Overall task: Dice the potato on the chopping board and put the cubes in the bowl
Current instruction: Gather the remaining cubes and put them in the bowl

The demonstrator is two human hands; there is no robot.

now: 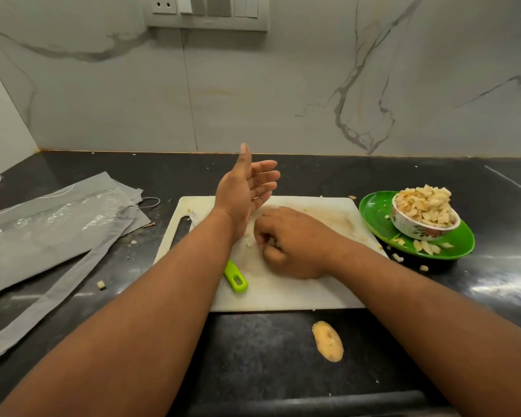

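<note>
A person stands at a dark tabletop (283, 341), seen from a head camera looking down along both bare forearms. A white chopping board (298, 284) lies in the centre. On it, under the right hand (292, 245), sits a small cluster of pale potato cubes (251, 240). They look light, wet and a little slippery, firm enough to pinch but easy to scatter, so scooping them together from the sides should work better than picking singly.

The right hand lies knuckles up, its fingers (268, 239) curled down around the cubes, gathering them. The left hand (244, 191) stands on its edge just beyond, palm facing right, fingers straight and slightly spread, thumb pointing up; it holds nothing and acts as a wall for the cubes.

To the right, a patterned bowl (424, 227) is heaped with cubes and stands on a green plate (373, 212), with a few spilled pieces around it. A green-handled knife (236, 277) rests on the board, partly hidden by the left forearm. A potato end piece (328, 341) lies on the tabletop nearer the person.
</note>
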